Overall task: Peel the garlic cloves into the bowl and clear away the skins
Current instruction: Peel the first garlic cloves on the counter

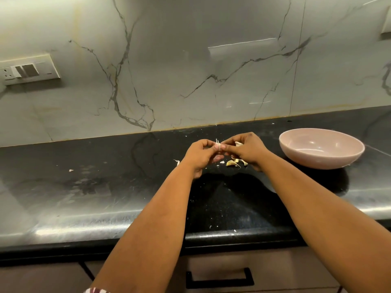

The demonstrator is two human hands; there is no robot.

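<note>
Both hands meet above the black counter (105,187) in the middle of the view. My left hand (201,155) and my right hand (247,149) pinch a small garlic clove (219,145) between their fingertips, with a wisp of white skin sticking up from it. Another pale piece of garlic (238,144) shows tucked in my right hand's fingers. Under the hands lie loose garlic cloves and skins (232,163). The pink bowl (321,148) stands to the right of my right hand and looks empty.
A bit of skin (176,162) lies left of my left hand, and a small scrap (70,170) lies further left. A marble wall with a switch plate (29,69) rises behind the counter. A drawer handle (220,278) is below the counter's edge.
</note>
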